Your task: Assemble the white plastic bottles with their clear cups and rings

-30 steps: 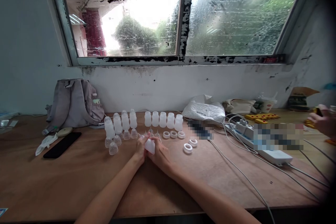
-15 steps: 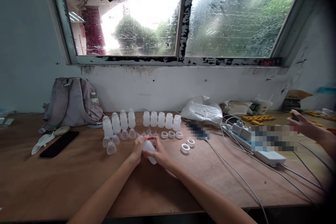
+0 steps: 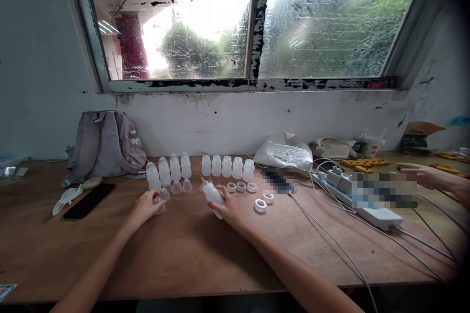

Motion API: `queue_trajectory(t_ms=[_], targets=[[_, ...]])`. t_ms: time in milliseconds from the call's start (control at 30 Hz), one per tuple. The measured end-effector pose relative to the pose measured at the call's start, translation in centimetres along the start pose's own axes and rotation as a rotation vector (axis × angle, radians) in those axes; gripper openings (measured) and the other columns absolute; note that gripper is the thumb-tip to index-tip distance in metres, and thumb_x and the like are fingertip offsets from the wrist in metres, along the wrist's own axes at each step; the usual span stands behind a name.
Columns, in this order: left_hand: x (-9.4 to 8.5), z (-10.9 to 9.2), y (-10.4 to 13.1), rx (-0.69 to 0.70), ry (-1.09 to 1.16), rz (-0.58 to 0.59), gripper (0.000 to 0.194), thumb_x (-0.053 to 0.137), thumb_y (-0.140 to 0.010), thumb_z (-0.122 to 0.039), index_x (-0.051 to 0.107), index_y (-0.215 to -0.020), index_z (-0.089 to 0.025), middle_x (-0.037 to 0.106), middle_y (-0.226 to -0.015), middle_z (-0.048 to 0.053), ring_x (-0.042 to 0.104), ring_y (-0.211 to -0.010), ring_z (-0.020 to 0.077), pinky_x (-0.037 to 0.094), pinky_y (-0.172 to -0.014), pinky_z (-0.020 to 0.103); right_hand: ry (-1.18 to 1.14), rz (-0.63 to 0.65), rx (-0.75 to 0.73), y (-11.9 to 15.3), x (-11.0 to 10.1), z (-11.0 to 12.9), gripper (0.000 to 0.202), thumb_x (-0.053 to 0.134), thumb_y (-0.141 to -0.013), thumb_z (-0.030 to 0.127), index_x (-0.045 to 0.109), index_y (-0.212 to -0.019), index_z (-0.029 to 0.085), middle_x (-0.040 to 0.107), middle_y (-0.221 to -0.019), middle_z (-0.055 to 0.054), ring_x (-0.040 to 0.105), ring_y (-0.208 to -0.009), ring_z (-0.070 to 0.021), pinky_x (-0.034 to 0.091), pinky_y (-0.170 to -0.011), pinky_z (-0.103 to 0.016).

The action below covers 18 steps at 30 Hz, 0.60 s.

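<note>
My right hand is wrapped round a white bottle with a pointed nipple, tilted above the wooden table. At the left, my left hand has its fingertips on a clear dome cap in front of the capped bottles. More clear caps stand by those bottles. Behind my right hand is a row of open white bottles. White rings lie before that row, and two more rings sit nearer to me on the right.
A grey backpack and a black phone are at the left. Silvery bags, cables and a white power strip lie at the right. Another person's hand reaches in from the far right.
My left hand has left the bottle and moved left to the clear caps. My right hand still holds the bottle, whose nipple end now shows. The other person's hand has shifted slightly.
</note>
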<state>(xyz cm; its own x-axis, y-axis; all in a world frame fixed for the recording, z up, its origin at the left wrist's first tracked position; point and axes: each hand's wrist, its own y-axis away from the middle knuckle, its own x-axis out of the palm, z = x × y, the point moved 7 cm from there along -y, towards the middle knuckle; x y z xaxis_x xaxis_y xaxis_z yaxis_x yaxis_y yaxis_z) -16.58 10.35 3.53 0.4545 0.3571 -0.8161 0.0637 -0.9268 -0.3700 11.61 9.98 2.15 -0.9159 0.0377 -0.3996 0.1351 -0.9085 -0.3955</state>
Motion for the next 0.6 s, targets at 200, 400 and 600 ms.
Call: queue_trajectory(t_ms=[200,400,600], targets=[[1.3,-0.7,-0.6,-0.15,0.755,-0.078,0.041,0.057,-0.061,-0.05,0.058,-0.083,-0.016,0.061,-0.08,0.005,0.057,-0.067,0.0166,0.045,-0.055,0.026,0.276,0.019,-0.271,0.4,0.4,1.3,0.052,0.061,-0.065,0.03,0.045,-0.114,0.029,0.054,-0.104,-0.004,0.053,-0.089,-0.02,0.043,-0.077,-0.033],[4.5,-5.0,-1.8,-0.21,1.133,-0.107,0.043,0.061,-0.06,-0.047,0.057,-0.086,-0.014,0.056,-0.075,0.003,0.055,-0.063,0.0125,0.045,-0.05,0.021,0.386,0.036,-0.305,-0.1,0.1,0.6,0.055,0.062,-0.065,0.028,0.043,-0.117,0.029,0.054,-0.104,-0.005,0.052,-0.092,-0.0221,0.043,-0.079,-0.034],[7.8,-7.3,-0.9,-0.136,1.146,-0.051,0.042,0.058,-0.063,-0.048,0.057,-0.088,-0.015,0.057,-0.08,0.005,0.055,-0.067,0.0133,0.045,-0.049,0.019,0.353,0.072,-0.292,0.0,0.2,0.5,0.052,0.06,-0.066,0.028,0.042,-0.114,0.024,0.055,-0.103,-0.005,0.053,-0.092,-0.0204,0.042,-0.079,-0.032]])
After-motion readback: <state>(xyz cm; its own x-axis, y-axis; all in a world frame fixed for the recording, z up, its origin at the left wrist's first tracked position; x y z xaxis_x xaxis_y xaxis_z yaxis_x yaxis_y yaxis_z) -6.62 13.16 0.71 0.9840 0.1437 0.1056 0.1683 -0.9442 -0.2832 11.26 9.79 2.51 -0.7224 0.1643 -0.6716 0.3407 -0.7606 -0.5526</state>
